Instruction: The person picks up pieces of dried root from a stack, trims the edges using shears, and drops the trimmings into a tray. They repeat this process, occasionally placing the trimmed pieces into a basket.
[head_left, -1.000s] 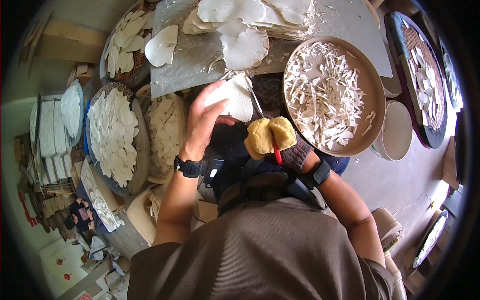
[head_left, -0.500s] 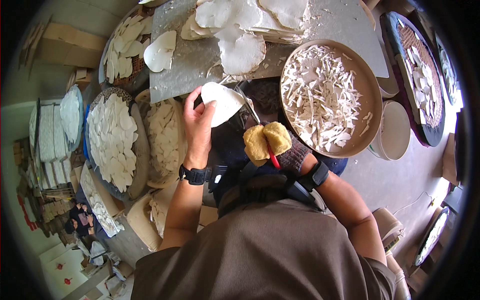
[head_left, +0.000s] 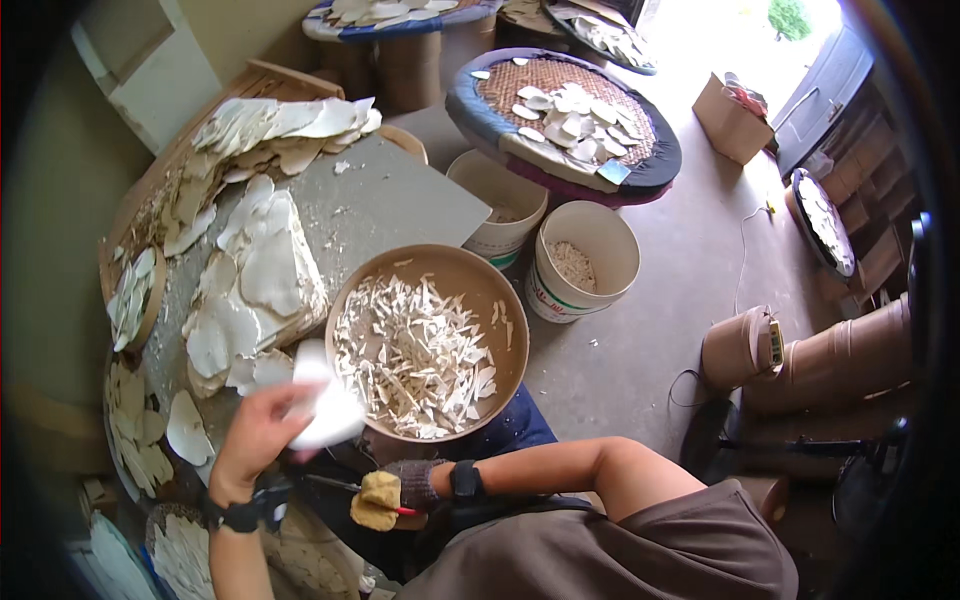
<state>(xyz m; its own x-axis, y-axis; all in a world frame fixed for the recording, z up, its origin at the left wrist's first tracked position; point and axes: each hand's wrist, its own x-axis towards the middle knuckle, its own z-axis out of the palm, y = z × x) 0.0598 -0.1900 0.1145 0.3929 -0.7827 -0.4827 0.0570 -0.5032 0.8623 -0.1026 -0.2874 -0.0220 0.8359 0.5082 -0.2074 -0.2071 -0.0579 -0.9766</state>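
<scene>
The left grip [head_left: 262, 430] is closed on a flat white piece [head_left: 332, 418], thumb and fingers pinching its left edge; the piece is blurred and stands just beside the near left rim of a round brown pan [head_left: 505, 300]. The right grip [head_left: 416, 483], in a dark knitted glove, is clenched around scissors [head_left: 330, 482] with a red handle, and a yellow sponge pad [head_left: 377, 500] wraps the handle. The pan holds a heap of narrow white scraps [head_left: 420, 350]. To its left, on the grey surface [head_left: 385, 205], lies a stack of white sheets [head_left: 265, 270], with one loose piece [head_left: 188, 428] near the surface's edge. Just beyond the pan stand two pale buckets; the nearer bucket [head_left: 615, 240] carries a green band and red lettering on its wall, too small to make out, and the farther bucket [head_left: 490, 190] has a green band low down. Behind them a cloth-rimmed woven tray [head_left: 500, 110] bears white pieces, and a small blue card [head_left: 613, 172] sits on its rim, its face unclear. On the right, a brown drum [head_left: 735, 350] has a small panel [head_left: 775, 343] whose marks are illegible.
</scene>
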